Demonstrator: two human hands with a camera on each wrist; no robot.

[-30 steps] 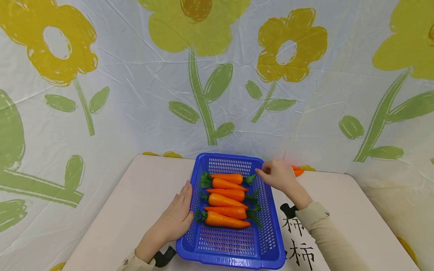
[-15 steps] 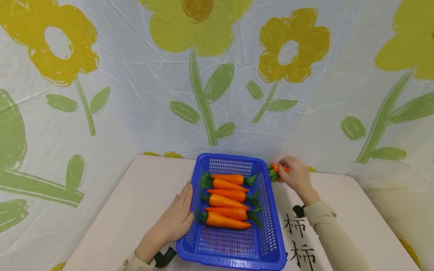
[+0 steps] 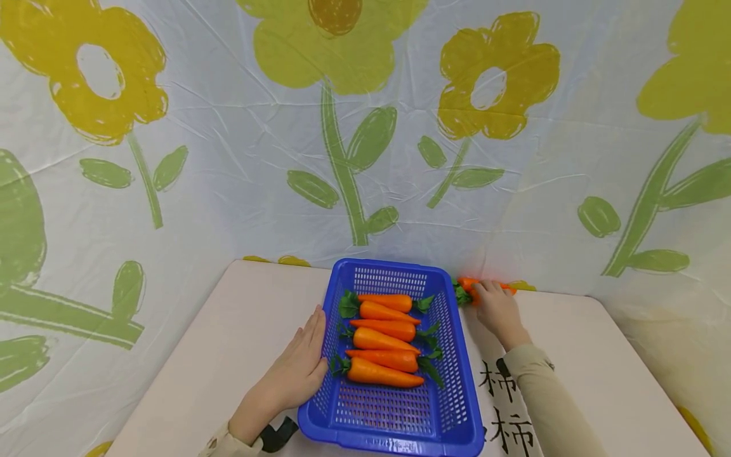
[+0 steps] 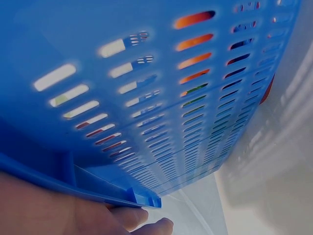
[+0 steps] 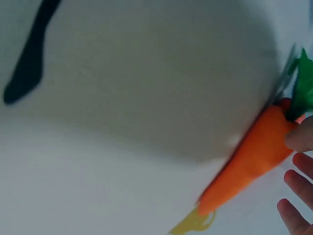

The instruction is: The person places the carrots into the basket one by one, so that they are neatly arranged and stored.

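Observation:
A blue plastic basket [image 3: 394, 442] stands on the table with several orange carrots [image 3: 384, 372] with green tops lying across it in a row. Along its left side rests my left hand [image 3: 291, 368], fingers straight; the left wrist view shows those fingers under the basket's rim [image 4: 122, 199]. Beyond the basket's right far corner, my right hand [image 3: 498, 310] is over carrots [image 3: 469, 283] on the table, partly covering them. In the right wrist view, the thumb touches one carrot [image 5: 249, 156] near its leafy top [image 5: 304, 85], while the other fingers are spread beside it.
The pale table [image 3: 228, 330] bears black painted characters [image 3: 511, 431] to the basket's right. A white cloth with yellow flowers [image 3: 497, 76] hangs behind and along both sides, close to the table's back edge.
My right hand has moved from above the basket's right rim to the carrots on the table, then lowered onto them. My left hand and the basket have stayed in place.

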